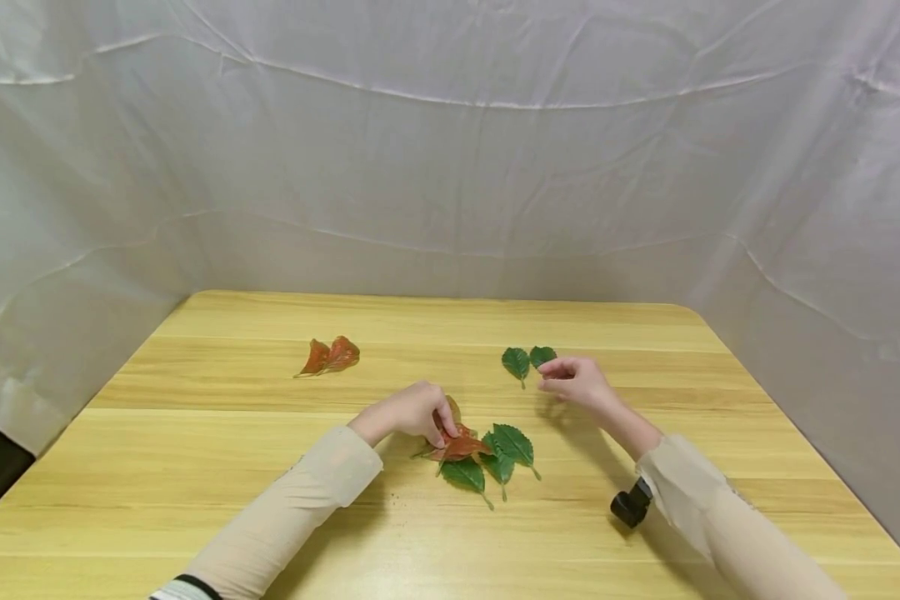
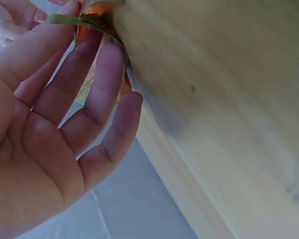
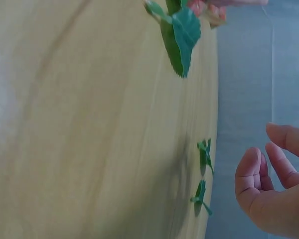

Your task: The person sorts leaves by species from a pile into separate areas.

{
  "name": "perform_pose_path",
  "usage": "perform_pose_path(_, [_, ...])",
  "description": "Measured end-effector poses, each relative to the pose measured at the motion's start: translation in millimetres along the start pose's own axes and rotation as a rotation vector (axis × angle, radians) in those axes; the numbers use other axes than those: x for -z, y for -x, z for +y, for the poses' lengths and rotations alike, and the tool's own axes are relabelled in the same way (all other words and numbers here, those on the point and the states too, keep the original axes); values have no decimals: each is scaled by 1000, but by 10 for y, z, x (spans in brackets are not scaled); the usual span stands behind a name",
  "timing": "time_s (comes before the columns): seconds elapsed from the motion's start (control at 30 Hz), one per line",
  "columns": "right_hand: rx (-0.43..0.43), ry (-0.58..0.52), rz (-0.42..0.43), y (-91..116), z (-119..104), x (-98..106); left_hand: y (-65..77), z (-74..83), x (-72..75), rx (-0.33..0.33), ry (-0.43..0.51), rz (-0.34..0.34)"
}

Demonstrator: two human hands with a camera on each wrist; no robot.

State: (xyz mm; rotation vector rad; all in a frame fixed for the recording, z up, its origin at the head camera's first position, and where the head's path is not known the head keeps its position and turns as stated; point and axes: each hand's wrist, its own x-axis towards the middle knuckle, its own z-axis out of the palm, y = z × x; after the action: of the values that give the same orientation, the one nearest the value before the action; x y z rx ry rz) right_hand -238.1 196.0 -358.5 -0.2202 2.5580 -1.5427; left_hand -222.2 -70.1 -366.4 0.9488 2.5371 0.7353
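My left hand (image 1: 417, 414) is over the middle pile and pinches a red leaf (image 1: 461, 448) between thumb and fingertips. In the left wrist view, a green stem (image 2: 65, 19) crosses the fingertips of the left hand (image 2: 65, 104), and the other fingers are loosely bent. Several green leaves (image 1: 513, 444) lie beside and partly under the red ones. My right hand (image 1: 579, 382) hovers by two green leaves (image 1: 516, 362) at the back, its fingers relaxed. In the right wrist view, the right hand (image 3: 274, 184) has nothing between thumb and fingers.
Two red leaves (image 1: 330, 356) lie together at the back left of the wooden table (image 1: 217, 450). Pale cloth (image 1: 450, 183) hangs behind the table and along its sides. A black device (image 1: 630, 504) is strapped to the right wrist.
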Motion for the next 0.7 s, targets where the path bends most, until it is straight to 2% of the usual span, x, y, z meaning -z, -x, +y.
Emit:
perform_pose_path(0.2, [30, -3, -64, 88, 0, -92, 7, -7, 2, 2, -21, -2])
perform_pose_path(0.5, [93, 45, -216, 213, 55, -253, 12, 0, 10, -9, -32, -8])
perform_pose_path(0.7, [101, 56, -315, 254, 75, -290, 18, 0, 16, -28, -36, -14])
